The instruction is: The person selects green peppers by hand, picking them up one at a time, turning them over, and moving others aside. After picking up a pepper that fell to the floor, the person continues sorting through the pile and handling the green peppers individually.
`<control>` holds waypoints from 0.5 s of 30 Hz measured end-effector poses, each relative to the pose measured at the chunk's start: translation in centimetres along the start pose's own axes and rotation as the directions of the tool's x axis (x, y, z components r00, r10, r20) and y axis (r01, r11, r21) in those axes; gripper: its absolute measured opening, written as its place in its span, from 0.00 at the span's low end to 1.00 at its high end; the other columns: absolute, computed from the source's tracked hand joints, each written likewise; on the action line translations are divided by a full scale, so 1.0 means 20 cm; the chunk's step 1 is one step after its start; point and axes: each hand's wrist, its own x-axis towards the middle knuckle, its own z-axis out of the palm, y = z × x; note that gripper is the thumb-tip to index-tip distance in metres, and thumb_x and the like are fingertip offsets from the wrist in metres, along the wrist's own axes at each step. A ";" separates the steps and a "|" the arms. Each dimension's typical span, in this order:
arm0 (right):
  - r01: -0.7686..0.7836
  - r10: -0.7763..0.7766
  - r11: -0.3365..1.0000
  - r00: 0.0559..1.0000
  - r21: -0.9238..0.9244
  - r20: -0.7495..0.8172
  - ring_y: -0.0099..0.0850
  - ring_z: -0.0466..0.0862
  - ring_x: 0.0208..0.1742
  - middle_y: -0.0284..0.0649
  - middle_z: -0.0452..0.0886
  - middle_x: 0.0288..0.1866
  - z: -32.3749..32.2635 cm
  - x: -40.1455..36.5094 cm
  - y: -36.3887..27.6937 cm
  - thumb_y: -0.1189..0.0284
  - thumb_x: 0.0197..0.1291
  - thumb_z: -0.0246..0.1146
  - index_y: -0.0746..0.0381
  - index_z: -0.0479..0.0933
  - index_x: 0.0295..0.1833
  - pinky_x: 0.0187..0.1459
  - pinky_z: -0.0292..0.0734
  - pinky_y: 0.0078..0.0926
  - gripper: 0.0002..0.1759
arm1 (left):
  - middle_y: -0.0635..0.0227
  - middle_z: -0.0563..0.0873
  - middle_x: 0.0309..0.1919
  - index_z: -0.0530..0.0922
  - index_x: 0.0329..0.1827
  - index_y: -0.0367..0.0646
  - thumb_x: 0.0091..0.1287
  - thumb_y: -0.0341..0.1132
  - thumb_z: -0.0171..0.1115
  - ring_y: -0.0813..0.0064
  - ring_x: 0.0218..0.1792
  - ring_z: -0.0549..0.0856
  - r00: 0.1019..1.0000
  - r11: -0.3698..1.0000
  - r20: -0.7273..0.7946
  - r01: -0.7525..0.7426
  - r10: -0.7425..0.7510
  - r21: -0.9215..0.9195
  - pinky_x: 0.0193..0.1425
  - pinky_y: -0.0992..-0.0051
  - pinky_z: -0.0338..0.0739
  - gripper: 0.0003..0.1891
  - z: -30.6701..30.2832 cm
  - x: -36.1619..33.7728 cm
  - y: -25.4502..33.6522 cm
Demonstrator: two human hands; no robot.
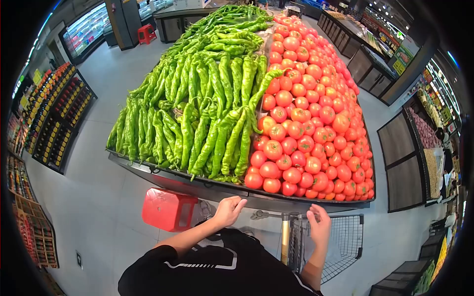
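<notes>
My left hand [229,211] is in front of the stand's near edge, loosely bent, with thumb and fingers apart and nothing visible in it. To the right, my right hand [320,226] is raised above a wire shopping cart [345,242], its thumb apart from the fingers and nothing between them. Beyond both hands, long green peppers [197,113] lie heaped on the left of the display stand [237,189]. Red tomatoes [306,128] are piled on its right half. Neither hand touches the produce.
A red plastic stool [165,209] stands on the floor left of my left hand. Shelves of jars and bottles [61,116] line the left side. Another produce stand [402,160] is at the right, and a second red stool [146,34] stands far back.
</notes>
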 end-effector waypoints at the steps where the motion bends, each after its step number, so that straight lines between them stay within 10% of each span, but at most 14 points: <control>1: 0.012 -0.012 1.000 1.000 -0.015 0.002 0.32 0.87 0.48 0.45 0.87 0.48 0.05 0.06 -0.03 0.75 0.64 0.69 0.68 0.80 0.59 0.52 0.81 0.30 0.19 | 0.54 0.76 0.24 0.73 0.26 0.34 0.78 0.41 0.57 0.53 0.28 0.80 1.000 1.000 -0.012 -0.004 0.004 -0.014 0.36 0.60 0.73 0.22 -0.02 0.04 -0.02; 5: -0.021 0.007 0.965 0.998 0.260 0.057 0.26 0.84 0.51 0.39 0.86 0.48 0.41 0.23 -0.22 0.76 0.69 0.66 0.71 0.80 0.58 0.55 0.79 0.26 0.15 | 0.55 0.78 0.26 0.74 0.27 0.35 0.78 0.36 0.57 0.58 0.30 0.81 0.996 0.961 -0.092 -0.018 -0.008 -0.277 0.37 0.63 0.75 0.18 -0.31 0.14 -0.07; 13: 0.171 -0.174 0.965 0.985 0.198 0.001 0.38 0.80 0.66 0.51 0.79 0.67 1.11 1.09 -0.64 0.68 0.70 0.68 0.70 0.71 0.71 0.68 0.74 0.33 0.29 | 0.57 0.82 0.33 0.79 0.39 0.36 0.70 0.32 0.66 0.53 0.34 0.82 0.921 0.959 -0.267 -0.268 0.284 0.095 0.39 0.62 0.77 0.07 -0.90 0.24 -0.28; 15: 0.213 -0.205 0.962 0.977 0.168 -0.066 0.35 0.83 0.57 0.49 0.83 0.58 1.25 1.37 -0.65 0.63 0.67 0.71 0.70 0.73 0.67 0.59 0.79 0.31 0.30 | 0.55 0.82 0.37 0.79 0.42 0.36 0.69 0.31 0.66 0.52 0.38 0.83 0.890 0.926 -0.270 -0.324 0.368 0.196 0.42 0.62 0.78 0.07 -0.99 0.26 -0.29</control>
